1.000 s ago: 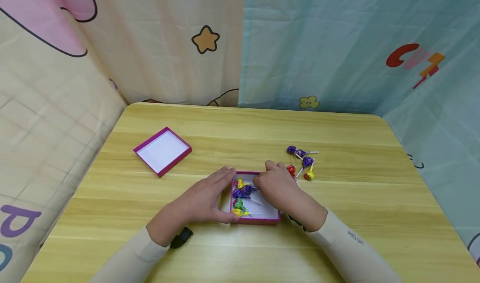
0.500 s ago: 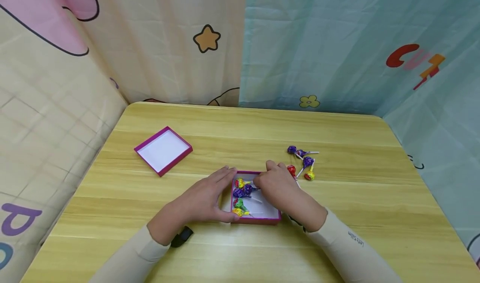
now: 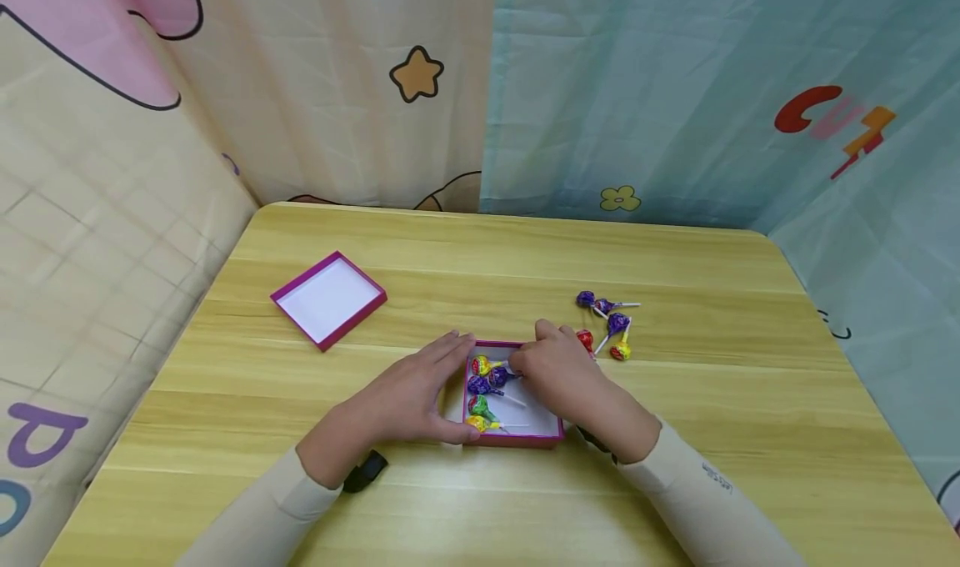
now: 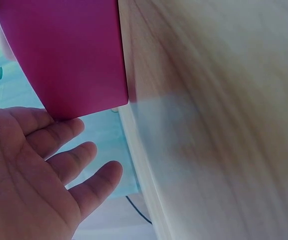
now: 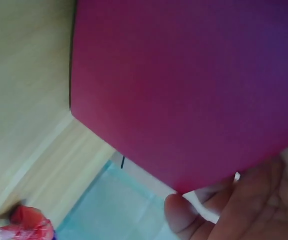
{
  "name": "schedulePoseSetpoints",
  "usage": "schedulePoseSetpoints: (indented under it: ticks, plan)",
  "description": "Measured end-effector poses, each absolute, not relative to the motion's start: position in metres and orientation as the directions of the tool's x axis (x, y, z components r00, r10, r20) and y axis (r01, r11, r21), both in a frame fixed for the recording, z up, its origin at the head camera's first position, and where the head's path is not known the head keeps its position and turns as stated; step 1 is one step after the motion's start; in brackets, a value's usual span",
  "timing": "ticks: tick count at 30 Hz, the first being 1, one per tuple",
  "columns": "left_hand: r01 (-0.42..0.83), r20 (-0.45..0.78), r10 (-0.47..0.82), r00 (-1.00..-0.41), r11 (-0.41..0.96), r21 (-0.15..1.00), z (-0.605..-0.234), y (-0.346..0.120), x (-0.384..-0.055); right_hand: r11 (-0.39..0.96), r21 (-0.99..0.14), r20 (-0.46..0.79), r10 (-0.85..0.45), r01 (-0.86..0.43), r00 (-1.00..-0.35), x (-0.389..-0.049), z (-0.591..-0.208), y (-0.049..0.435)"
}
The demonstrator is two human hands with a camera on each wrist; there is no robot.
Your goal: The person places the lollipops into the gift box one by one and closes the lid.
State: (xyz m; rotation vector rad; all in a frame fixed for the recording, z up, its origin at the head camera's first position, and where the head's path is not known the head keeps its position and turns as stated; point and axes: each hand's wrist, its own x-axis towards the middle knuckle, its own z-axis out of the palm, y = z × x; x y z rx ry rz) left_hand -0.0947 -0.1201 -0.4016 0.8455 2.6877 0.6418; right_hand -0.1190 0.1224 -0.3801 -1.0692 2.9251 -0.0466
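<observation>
A shallow magenta box (image 3: 525,441) with a white inside sits in front of me. My left hand (image 3: 405,396) holds its left side, thumb at the near corner and fingers at the far one. The left wrist view shows fingers (image 4: 66,132) against the magenta box wall (image 4: 73,55). Over the far right wall reaches my right hand (image 3: 562,375), its curled fingers at the stick end of a purple lollipop (image 3: 499,376); its fingertips are mostly hidden. Along the left inside lie another purple lollipop (image 3: 478,385), a green one (image 3: 478,406) and yellow ones (image 3: 480,365).
Farther left lies the box lid (image 3: 330,302), white inside facing up. Beyond my right hand are loose purple lollipops (image 3: 618,323), a yellow one (image 3: 620,351) and a red one (image 3: 585,338). A black strap piece (image 3: 366,472) shows by my left wrist. Printed curtains (image 3: 615,92) stand behind the wooden table.
The purple lollipop at my right fingers has shifted very slightly. Both hands keep their places on and in the box; the whole head view has drifted a little.
</observation>
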Motion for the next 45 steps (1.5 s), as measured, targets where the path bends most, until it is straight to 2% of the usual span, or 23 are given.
schedulePoseSetpoints:
  ticks: [5,8,15,21,28,34,45]
  plan:
    - [0.479,-0.108,0.589,-0.801,0.738,0.475,-0.401,-0.119,-0.095,0.689,-0.243,0.042,-0.695,-0.682,-0.717,-0.123,-0.376,0.136]
    - [0.479,-0.106,0.588,-0.802,0.738,0.475,-0.401,-0.119,-0.095,0.645,-0.375,0.071,-0.696,-0.666,-0.714,-0.125,-0.371,0.146]
    - [0.483,-0.103,0.589,-0.801,0.739,0.470,-0.402,-0.119,-0.094,0.597,-0.546,0.156,-0.617,-0.588,-0.772,-0.134,-0.359,0.189]
    - [0.478,-0.107,0.587,-0.802,0.740,0.472,-0.403,-0.121,-0.093,0.589,-0.676,0.101,-0.522,-0.443,-0.847,-0.150,-0.358,0.237]
    - [0.475,-0.095,0.583,-0.807,0.736,0.482,-0.402,-0.123,-0.092,0.657,-0.694,0.002,-0.407,-0.294,-0.913,-0.169,-0.367,0.266]
    - [0.480,-0.087,0.588,-0.804,0.729,0.489,-0.401,-0.122,-0.093,0.658,-0.723,-0.085,-0.385,-0.209,-0.919,-0.181,-0.380,0.272]
    - [0.492,-0.081,0.595,-0.800,0.727,0.479,-0.400,-0.119,-0.093,0.660,-0.742,-0.142,-0.328,-0.119,-0.934,-0.193,-0.397,0.267]
